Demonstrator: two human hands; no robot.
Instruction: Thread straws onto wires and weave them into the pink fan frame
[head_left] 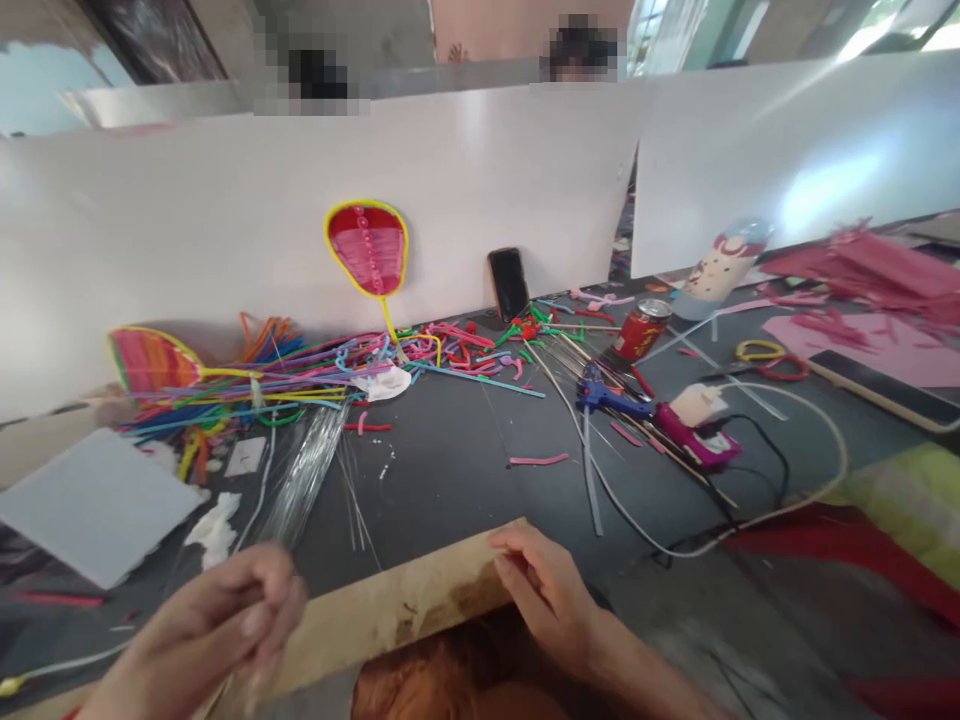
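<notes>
My left hand (217,620) is at the lower left, blurred by motion, its fingers pinched together around the near end of a clear plastic sleeve (304,475) that runs up across the dark table (450,450). My right hand (547,590) rests on the corner of a wooden board (390,610) at the table's near edge, fingers curled over the wood. Past the sleeve lies a heap of coloured straws (322,365). Two racket-shaped straw fans are there: one red and yellow (369,248) leaning on the white partition, one striped (150,358) at the left.
A blue glue gun (607,395), a red can (641,330), a pink device with cables (697,430) and a phone (508,283) stand to the right. A white sheet (97,505) lies at left, pink paper scraps (862,270) at far right. Two people are behind the partition.
</notes>
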